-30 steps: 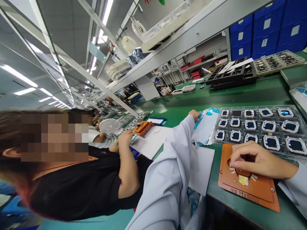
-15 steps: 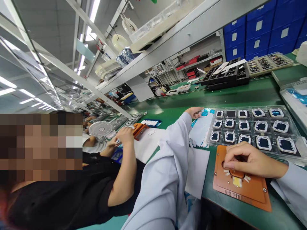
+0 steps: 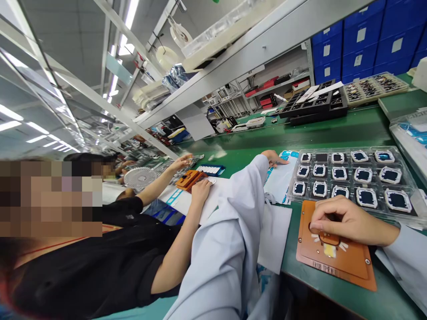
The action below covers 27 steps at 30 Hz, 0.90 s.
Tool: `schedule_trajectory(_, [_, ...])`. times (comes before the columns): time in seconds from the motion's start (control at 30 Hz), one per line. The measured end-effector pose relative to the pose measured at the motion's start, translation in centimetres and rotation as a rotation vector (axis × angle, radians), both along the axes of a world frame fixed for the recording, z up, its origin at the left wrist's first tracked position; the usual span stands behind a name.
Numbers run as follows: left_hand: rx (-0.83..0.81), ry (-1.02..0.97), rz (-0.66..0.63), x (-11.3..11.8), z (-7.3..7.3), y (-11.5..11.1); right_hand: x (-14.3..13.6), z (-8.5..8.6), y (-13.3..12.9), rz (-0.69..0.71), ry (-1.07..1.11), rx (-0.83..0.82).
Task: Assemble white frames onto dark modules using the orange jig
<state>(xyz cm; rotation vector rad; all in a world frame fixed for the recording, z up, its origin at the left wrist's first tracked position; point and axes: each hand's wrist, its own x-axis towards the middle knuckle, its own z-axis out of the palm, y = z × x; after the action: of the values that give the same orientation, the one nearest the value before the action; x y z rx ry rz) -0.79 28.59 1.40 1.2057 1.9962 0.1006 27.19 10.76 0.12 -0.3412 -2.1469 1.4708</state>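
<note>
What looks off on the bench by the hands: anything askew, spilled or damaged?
Nothing stands out. Right hand rests on the orange fixture plate; left hand touches the white sheets. The clear parts tray sits flat, nothing spilled.

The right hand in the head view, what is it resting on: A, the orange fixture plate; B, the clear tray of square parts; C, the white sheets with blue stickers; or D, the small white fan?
A: the right hand lies curled on the orange fixture plate, fingers over its round recess, just in front of the clear tray.
</note>
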Motion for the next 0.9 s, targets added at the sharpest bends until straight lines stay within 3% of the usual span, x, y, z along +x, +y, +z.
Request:
schedule_trajectory(0.17, [-0.121,0.101,-0.062,-0.6,0.9,-0.8,0.0,0.1,0.0,0.003,-0.002,-0.014])
schedule_trajectory(0.3, [-0.082,0.158,-0.101,-1.7,1.0,-1.3,-0.1,0.1,0.0,-0.003,0.000,-0.022])
schedule_trajectory(0.57, [0.230,0.141,-0.246,-3.1,-1.3,-1.2,-0.1,0.2,-0.1,-0.034,-0.018,0.003])
schedule_trajectory(0.73, [0.199,0.107,-0.262,-3.5,-2.3,-0.5,-0.2,0.3,-0.1,-0.030,-0.004,0.007])
schedule_trajectory(0.9, [0.134,0.120,-0.273,-3.5,-1.9,0.4,-0.2,0.2,0.0,-0.033,-0.003,0.015])
